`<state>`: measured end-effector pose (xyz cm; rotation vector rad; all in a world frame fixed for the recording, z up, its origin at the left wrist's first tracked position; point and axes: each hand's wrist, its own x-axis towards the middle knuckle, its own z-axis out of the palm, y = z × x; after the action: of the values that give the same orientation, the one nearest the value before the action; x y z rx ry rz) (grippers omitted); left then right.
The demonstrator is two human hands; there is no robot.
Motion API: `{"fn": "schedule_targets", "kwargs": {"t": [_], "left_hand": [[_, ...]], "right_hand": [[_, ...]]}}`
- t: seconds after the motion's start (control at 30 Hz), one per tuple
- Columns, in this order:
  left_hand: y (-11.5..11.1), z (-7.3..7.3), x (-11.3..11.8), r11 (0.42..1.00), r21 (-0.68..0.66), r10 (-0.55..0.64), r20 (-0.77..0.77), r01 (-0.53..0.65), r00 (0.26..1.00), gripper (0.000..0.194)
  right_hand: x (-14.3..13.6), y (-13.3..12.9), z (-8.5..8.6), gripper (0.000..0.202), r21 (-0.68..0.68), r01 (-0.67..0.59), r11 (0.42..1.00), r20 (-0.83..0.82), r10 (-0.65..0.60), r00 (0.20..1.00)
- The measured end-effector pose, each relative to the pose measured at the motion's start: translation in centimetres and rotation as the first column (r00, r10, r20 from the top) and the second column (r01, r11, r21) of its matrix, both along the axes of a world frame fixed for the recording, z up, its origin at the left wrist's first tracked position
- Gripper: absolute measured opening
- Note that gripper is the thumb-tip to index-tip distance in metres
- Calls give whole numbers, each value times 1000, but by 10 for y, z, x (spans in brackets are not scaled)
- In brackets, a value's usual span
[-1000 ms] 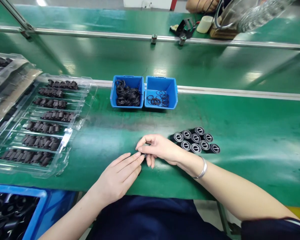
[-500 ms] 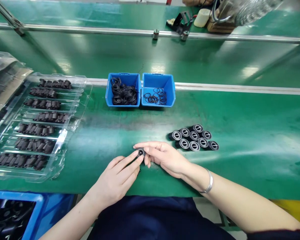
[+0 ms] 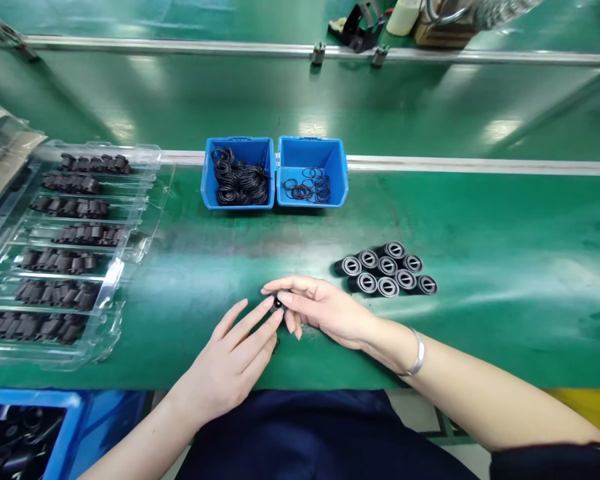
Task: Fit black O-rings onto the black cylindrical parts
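Note:
A small black round part [image 3: 279, 303] with a dark glossy centre is between my two hands, low over the green table. My right hand [image 3: 325, 310] grips it, thumb on its upper face and fingers curled around the far side. From the near left, my left hand [image 3: 240, 353] holds the same part with its fingertips, its index finger slightly raised and apart. Much of the part is covered by fingers. Beneath my left fingers a thin black loop [image 3: 277, 345] peeks out, mostly hidden. To the right stand several black cylinders [image 3: 387, 267] with slotted round ends, grouped closely.
Two blue bins hold black rings: a fuller left bin [image 3: 207, 187] and a right bin [image 3: 341, 180] with fewer. A clear plastic tray [image 3: 115, 273] carries rows of dark parts at left. Below it sits a blue crate [image 3: 70, 427] of black pieces. A metal rail [image 3: 430, 163] crosses behind the bins.
My left index finger has lifted and spread away from the part, and the thumb of my right hand now covers more of it. The view has shifted slightly.

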<state>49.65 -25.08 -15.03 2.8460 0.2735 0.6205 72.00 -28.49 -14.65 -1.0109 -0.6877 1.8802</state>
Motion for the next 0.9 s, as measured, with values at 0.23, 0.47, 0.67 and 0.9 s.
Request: {"fn": "schedule_targets", "kwargs": {"t": [0.23,0.47,0.67,0.9], "left_hand": [[-1,-5,0,1000,10,-17,-41,17,999,21],[-3,-5,-1,999,37,-6,-12,6,1000,27],[-2,-2,4,1000,-9,2,-48,-3,999,27],[-2,-6,1,1000,31,-2,-64,4,998,28]], "right_hand": [[-1,6,3,21,-55,-66,996,48,68,997],[5,7,11,28,-110,-76,991,-105,64,992],[3,8,3,14,-87,-117,989,-87,110,990],[2,7,3,18,-70,-83,994,-115,75,991]]}}
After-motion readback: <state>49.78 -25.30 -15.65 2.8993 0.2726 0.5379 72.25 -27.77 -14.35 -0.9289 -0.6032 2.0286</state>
